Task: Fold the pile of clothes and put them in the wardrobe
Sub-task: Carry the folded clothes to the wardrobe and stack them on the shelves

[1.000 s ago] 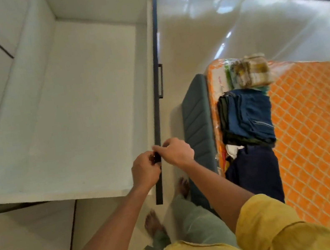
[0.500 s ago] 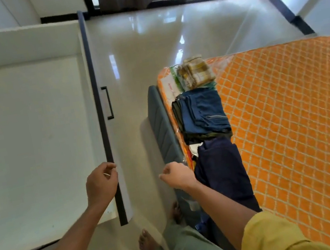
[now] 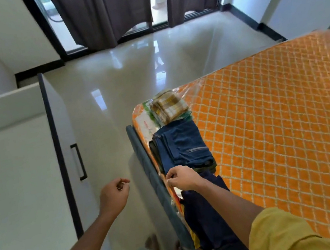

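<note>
Folded clothes lie in a row along the left edge of the bed: a checked yellow-brown stack (image 3: 168, 105) farthest away, a blue folded stack (image 3: 183, 149) in the middle, and a dark navy garment (image 3: 206, 216) nearest me. My right hand (image 3: 180, 178) hovers with loosely curled fingers over the near end of the blue stack and holds nothing. My left hand (image 3: 114, 194) hangs in the air above the floor, fingers loosely curled, holding nothing. The white wardrobe (image 3: 14, 173) stands open on the left, its door (image 3: 66, 155) swung out.
The bed has an orange diamond-pattern mattress (image 3: 283, 137) and a grey-green padded side rail (image 3: 154, 181). A glossy pale floor (image 3: 129, 76) runs to dark curtains (image 3: 104, 12) at the window. My bare feet and green trousers show between the wardrobe door and the bed.
Both hands have left the wardrobe door edge. My left hand moved right into open air. My right hand moved to the folded clothes. The view swung from the wardrobe towards the bed.
</note>
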